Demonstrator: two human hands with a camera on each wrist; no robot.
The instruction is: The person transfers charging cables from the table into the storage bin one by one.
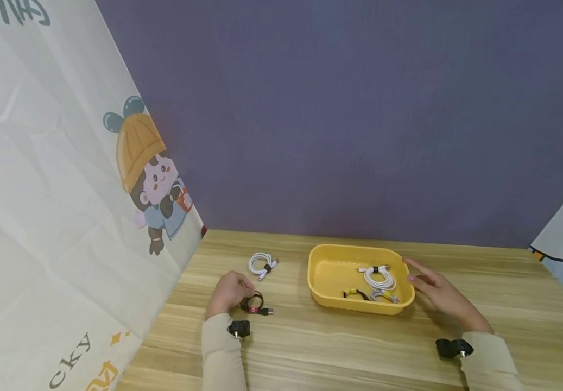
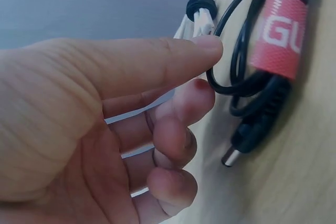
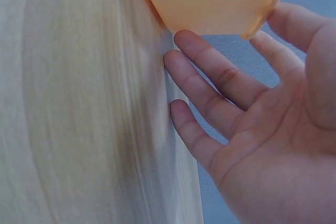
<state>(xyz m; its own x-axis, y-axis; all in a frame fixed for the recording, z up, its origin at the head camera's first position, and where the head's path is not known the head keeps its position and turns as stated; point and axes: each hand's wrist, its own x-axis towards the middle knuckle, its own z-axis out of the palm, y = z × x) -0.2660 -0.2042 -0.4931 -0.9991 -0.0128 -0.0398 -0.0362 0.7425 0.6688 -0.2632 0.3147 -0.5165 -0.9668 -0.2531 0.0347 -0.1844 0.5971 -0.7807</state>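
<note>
My left hand point(image 1: 231, 293) pinches the loop of a coiled black cable point(image 2: 243, 51) between thumb and forefinger, its other fingers curled in. A red wrap point(image 2: 278, 35) with white letters binds this coil, and a metal-tipped plug point(image 2: 247, 137) sticks out at one end. On the other side, my right hand point(image 1: 437, 293) touches the right end of a yellow basket point(image 1: 330, 303) with extended fingers, fingertips at the rim. Inside the basket lie a coiled white cable point(image 1: 383, 282), a grey cable point(image 1: 379, 295) with a yellow tie and a small black cable point(image 1: 354, 293) with a yellow band.
Another coiled white cable point(image 1: 260, 264) with a black tie lies on the wooden table point(image 1: 310, 347), beyond my left hand. A dark blue partition point(image 1: 335, 136) rises along the table's back edge. A printed white sheet point(image 1: 66, 179) borders the left side.
</note>
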